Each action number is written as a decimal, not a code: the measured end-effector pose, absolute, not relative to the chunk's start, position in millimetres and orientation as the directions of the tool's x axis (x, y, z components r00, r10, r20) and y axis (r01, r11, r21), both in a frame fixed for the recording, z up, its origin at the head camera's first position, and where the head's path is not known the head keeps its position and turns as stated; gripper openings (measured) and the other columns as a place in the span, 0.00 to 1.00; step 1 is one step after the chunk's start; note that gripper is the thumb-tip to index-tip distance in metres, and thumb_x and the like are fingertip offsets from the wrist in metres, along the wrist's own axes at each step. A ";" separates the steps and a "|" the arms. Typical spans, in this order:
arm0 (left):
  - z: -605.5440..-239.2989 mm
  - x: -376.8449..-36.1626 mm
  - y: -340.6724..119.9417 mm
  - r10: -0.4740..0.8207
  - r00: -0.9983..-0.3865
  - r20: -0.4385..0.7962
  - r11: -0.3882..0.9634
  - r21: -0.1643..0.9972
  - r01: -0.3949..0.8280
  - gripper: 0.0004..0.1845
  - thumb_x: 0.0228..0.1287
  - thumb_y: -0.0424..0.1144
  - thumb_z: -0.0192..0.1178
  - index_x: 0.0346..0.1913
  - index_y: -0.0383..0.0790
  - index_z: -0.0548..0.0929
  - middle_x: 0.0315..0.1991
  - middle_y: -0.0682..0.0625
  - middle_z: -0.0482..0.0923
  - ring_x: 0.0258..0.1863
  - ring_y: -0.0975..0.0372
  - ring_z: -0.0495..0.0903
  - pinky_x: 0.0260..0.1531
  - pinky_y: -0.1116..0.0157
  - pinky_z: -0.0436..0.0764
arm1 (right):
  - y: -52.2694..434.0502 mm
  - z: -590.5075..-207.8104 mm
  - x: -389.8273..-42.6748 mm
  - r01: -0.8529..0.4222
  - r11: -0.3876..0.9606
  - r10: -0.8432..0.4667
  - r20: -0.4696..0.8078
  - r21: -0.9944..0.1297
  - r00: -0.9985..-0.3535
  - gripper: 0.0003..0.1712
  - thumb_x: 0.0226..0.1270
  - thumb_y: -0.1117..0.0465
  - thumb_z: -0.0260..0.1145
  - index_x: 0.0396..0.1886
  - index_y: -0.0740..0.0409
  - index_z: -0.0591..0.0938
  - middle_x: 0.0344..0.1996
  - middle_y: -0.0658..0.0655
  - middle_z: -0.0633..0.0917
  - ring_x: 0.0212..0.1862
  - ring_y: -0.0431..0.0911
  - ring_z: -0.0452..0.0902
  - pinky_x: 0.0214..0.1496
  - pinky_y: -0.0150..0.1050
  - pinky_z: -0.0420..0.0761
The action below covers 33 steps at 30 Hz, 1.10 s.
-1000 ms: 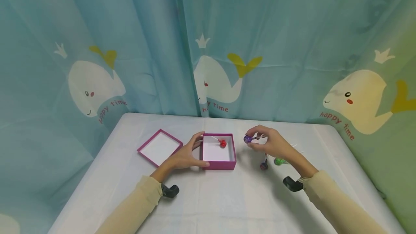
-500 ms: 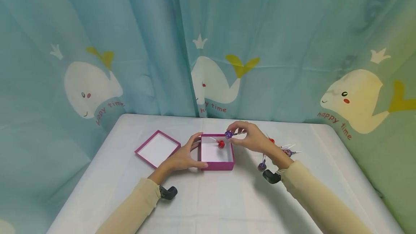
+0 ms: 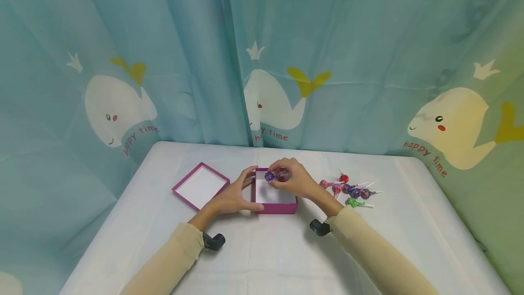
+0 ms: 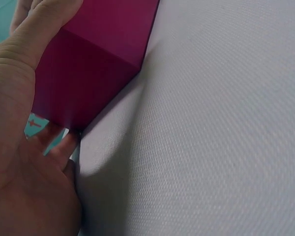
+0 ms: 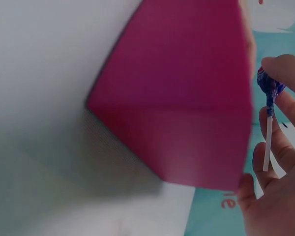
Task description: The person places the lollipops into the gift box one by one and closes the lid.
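Note:
A magenta box (image 3: pixel 276 208) with a white inside stands on the table. My left hand (image 3: pixel 233 197) grips its left side, thumb on the front wall and fingers round toward the back; the left wrist view shows the thumb against the box (image 4: pixel 108 39). Over the box's opening, my right hand (image 3: pixel 292 178) pinches a purple-wrapped lollipop (image 3: pixel 269 176) by its candy head. In the right wrist view the lollipop (image 5: pixel 270 91) has its white stick pointing down, beside the box wall (image 5: pixel 187 98). A red lollipop (image 3: pixel 281 178) inside the box is mostly hidden behind the right hand.
The box's lid (image 3: pixel 201 186) lies inside up at the left. To the right is a loose group of several lollipops, among them a red one (image 3: pixel 344 178), a green one (image 3: pixel 353 202) and a pink one (image 3: pixel 336 188). A curtain (image 3: pixel 196 58) hangs behind the table.
My right hand has carried the purple lollipop leftward, from beside the lollipop group to over the box. My left hand has stayed on the box.

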<state>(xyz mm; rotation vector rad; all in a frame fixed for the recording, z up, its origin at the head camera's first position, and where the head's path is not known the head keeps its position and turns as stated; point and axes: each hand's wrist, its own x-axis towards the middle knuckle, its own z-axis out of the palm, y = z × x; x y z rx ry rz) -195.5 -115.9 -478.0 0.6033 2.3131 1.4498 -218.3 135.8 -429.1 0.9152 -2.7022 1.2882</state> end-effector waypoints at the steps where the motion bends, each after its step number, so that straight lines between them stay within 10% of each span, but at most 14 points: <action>1: -477.9 -195.3 -115.8 0.521 -0.851 -0.065 0.389 0.905 0.169 0.63 0.52 0.54 0.80 0.83 0.58 0.46 0.82 0.46 0.49 0.80 0.49 0.55 0.73 0.41 0.62 | 133.9 -431.2 -218.1 -0.517 0.500 -0.501 0.255 -0.695 -0.827 0.15 0.58 0.61 0.80 0.46 0.52 0.88 0.38 0.47 0.85 0.49 0.47 0.75 0.55 0.47 0.80; 7: -477.3 -195.3 -115.2 0.509 -0.857 -0.077 0.397 0.905 0.155 0.62 0.52 0.54 0.80 0.82 0.62 0.47 0.82 0.48 0.48 0.80 0.49 0.56 0.72 0.40 0.63 | 126.0 -438.0 -216.3 -0.561 0.575 -0.485 0.304 -0.596 -0.820 0.17 0.56 0.57 0.81 0.45 0.47 0.88 0.34 0.44 0.85 0.44 0.45 0.73 0.47 0.49 0.65; 33: -479.4 -197.0 -115.4 0.504 -0.859 -0.089 0.408 0.901 0.146 0.62 0.52 0.53 0.80 0.82 0.62 0.47 0.83 0.49 0.48 0.80 0.51 0.55 0.73 0.40 0.61 | 120.5 -443.7 -212.2 -0.547 0.631 -0.454 0.310 -0.550 -0.835 0.17 0.56 0.55 0.81 0.46 0.47 0.89 0.36 0.47 0.86 0.39 0.46 0.70 0.44 0.45 0.63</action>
